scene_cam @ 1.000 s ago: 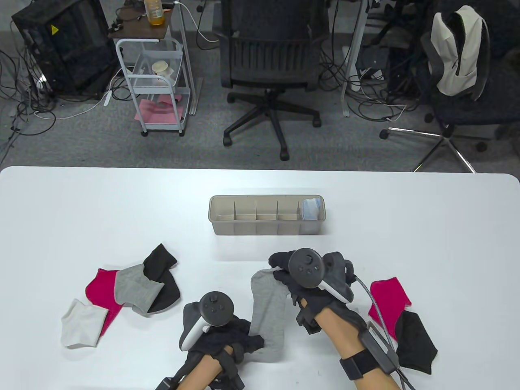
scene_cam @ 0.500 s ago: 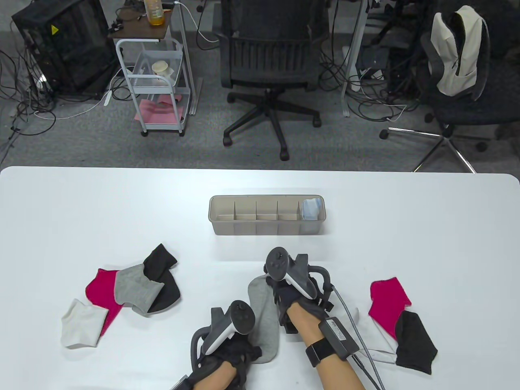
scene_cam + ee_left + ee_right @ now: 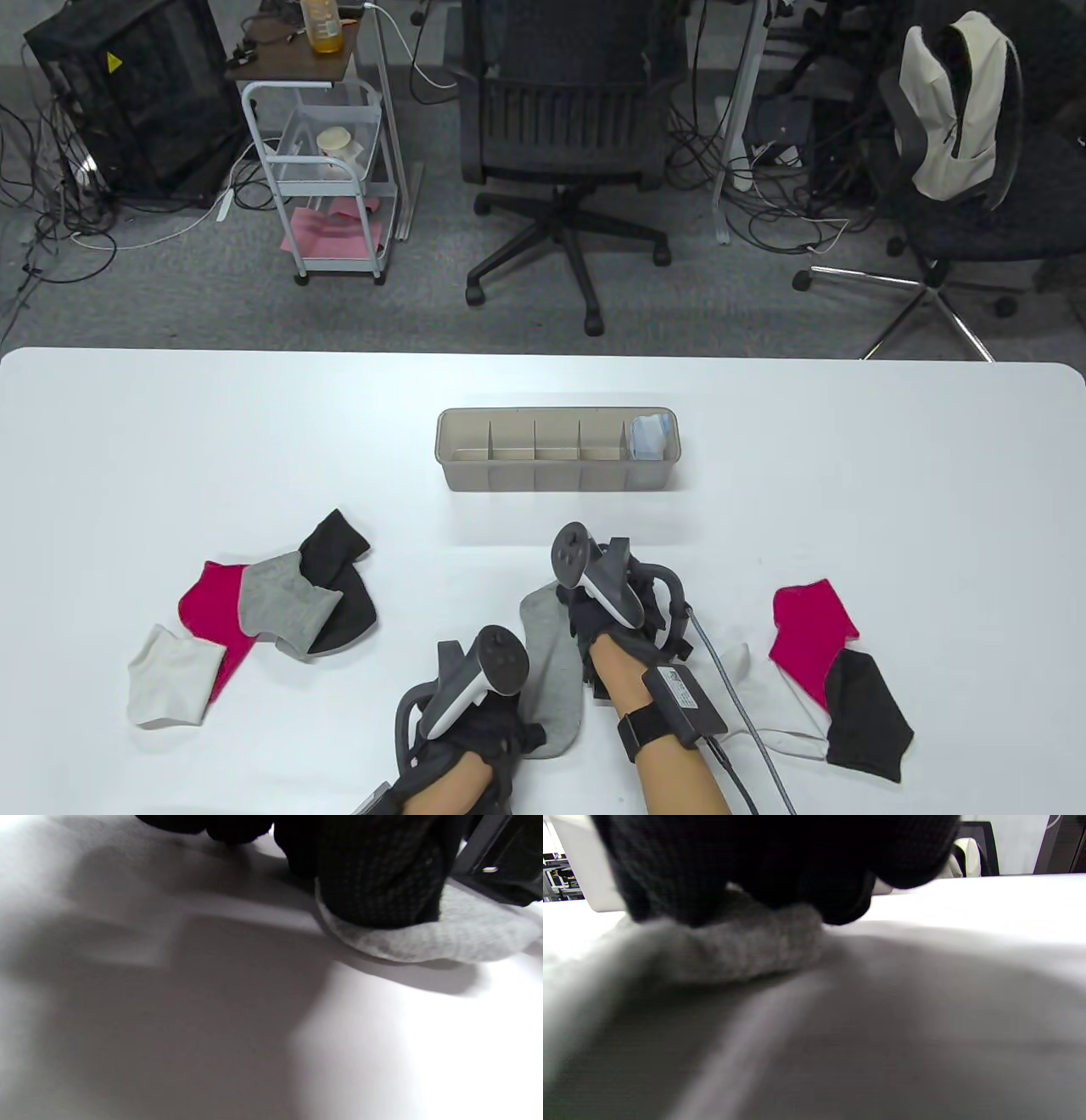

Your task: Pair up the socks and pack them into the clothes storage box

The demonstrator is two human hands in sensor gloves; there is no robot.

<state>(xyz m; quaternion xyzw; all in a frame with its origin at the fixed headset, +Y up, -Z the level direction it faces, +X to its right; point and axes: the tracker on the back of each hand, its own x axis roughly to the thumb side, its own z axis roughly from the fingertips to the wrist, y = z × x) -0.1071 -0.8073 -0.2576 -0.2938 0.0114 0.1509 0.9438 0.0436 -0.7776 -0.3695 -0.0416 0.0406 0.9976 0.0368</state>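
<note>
The grey sock (image 3: 551, 671) is a soft, matt knit, its ribbed loops plain in the right wrist view. The gloves (image 3: 377, 870) are dark woven cloth. The table (image 3: 848, 475) is smooth white with a faint sheen. The storage box (image 3: 556, 480), upper centre, looks like matt beige plastic.

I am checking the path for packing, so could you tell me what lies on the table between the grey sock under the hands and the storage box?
Nothing: the table view shows only bare white table between the grey sock and the storage box.
</note>
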